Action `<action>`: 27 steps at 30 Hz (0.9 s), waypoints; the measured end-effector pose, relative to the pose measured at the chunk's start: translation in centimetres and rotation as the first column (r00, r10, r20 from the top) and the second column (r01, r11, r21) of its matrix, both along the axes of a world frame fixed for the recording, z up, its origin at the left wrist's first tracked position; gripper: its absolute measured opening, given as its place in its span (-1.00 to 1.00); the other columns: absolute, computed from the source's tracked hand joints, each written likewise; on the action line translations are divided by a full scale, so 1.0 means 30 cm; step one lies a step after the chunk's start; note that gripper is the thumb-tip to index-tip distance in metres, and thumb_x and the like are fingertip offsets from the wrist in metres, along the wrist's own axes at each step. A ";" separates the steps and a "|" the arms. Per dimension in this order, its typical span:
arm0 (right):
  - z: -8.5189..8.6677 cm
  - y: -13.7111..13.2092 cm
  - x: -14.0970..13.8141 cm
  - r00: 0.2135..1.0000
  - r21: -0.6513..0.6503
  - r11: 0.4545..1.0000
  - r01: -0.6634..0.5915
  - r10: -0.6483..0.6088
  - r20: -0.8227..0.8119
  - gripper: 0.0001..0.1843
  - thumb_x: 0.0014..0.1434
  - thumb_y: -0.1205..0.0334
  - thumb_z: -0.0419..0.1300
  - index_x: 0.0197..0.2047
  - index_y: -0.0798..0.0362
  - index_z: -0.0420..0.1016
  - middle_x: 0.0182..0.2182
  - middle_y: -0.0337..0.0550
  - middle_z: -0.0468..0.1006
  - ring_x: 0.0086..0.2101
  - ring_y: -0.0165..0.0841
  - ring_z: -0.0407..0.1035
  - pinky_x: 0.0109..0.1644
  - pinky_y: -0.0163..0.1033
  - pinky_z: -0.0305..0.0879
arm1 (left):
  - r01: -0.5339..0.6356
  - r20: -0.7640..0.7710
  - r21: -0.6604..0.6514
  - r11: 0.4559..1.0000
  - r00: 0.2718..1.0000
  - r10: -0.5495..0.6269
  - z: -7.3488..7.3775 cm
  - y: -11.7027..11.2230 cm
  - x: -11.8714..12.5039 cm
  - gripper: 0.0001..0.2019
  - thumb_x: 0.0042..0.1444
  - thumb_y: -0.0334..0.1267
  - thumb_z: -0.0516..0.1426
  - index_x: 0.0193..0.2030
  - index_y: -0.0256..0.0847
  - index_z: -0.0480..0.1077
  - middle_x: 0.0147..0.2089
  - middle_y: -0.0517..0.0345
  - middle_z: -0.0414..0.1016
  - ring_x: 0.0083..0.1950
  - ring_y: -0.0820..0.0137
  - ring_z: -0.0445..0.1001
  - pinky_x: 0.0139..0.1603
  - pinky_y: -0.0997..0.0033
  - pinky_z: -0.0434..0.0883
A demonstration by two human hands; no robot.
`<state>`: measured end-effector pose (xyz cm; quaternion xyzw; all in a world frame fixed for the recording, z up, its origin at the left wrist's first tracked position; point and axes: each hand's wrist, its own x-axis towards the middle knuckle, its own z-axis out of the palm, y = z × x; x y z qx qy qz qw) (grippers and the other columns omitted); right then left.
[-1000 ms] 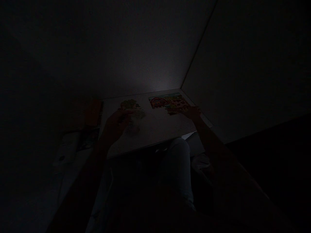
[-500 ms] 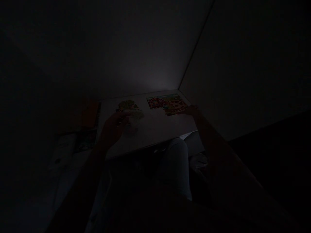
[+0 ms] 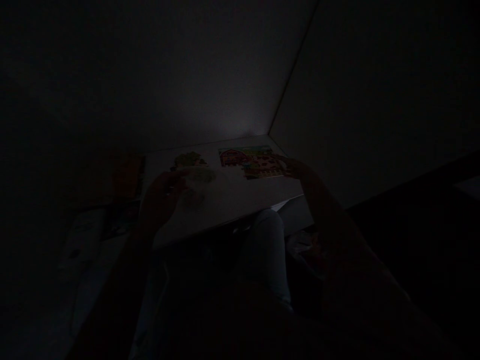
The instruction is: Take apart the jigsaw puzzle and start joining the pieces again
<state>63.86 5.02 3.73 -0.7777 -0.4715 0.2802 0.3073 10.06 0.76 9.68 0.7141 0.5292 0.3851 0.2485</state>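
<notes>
Toward two o'clock on the pale table (image 3: 225, 197), the right hand (image 3: 293, 168) lays its fingers at the right edge of a flat farm picture (image 3: 258, 165), while at nine o'clock the left hand (image 3: 161, 192) curves beside a patchy heap (image 3: 189, 159); darkness leaves each grip's closure impossible to tell. Stepped along its lower left, the picture shows a red barn and pale fence. Dim walls (image 3: 210, 90) meet beyond the table at one o'clock, with a denim-clad knee (image 3: 268, 232) at five.
</notes>
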 end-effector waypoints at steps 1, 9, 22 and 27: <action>0.006 0.005 0.008 0.997 -0.020 0.999 0.029 -0.030 -0.070 -0.14 0.44 -0.60 0.32 0.46 -0.12 0.70 0.18 0.24 0.79 0.21 0.20 0.73 0.22 0.30 0.80 | -0.003 -0.005 0.000 1.000 1.000 0.003 -0.003 -0.001 -0.005 -0.52 0.50 0.14 0.21 0.31 -0.09 0.69 0.16 -0.07 0.77 0.09 0.11 0.75 0.09 0.14 0.67; 0.017 0.002 0.083 0.910 -0.166 0.969 0.183 -0.231 -0.346 0.04 0.55 -0.53 0.22 0.75 0.02 0.30 0.44 0.49 0.57 0.22 0.08 0.73 0.16 0.12 0.81 | -0.039 -0.049 -0.002 0.999 0.998 0.039 0.015 -0.018 -0.004 -0.48 0.49 0.12 0.19 0.35 -0.12 0.71 0.23 -0.13 0.78 0.21 0.01 0.75 0.22 0.02 0.66; 0.038 -0.018 0.017 0.910 -0.061 0.997 0.041 -0.062 -0.410 -0.42 0.73 -0.17 0.08 0.55 -0.03 0.50 0.24 0.29 0.69 0.25 0.02 0.73 0.32 0.19 0.78 | -0.045 -0.042 -0.033 0.998 0.998 0.043 0.017 -0.026 0.001 -0.46 0.48 0.16 0.18 0.35 -0.10 0.70 0.21 -0.11 0.78 0.15 0.05 0.75 0.12 0.09 0.65; 0.058 -0.029 -0.040 0.940 0.005 0.997 -0.074 0.072 -0.334 -0.47 0.63 -0.16 0.30 0.46 -0.07 0.68 0.22 0.20 0.78 0.27 0.06 0.73 0.38 0.17 0.76 | -0.035 -0.044 -0.007 0.999 0.998 0.035 0.015 -0.024 0.003 -0.51 0.48 0.13 0.19 0.32 -0.07 0.71 0.19 -0.10 0.78 0.13 0.05 0.76 0.11 0.07 0.65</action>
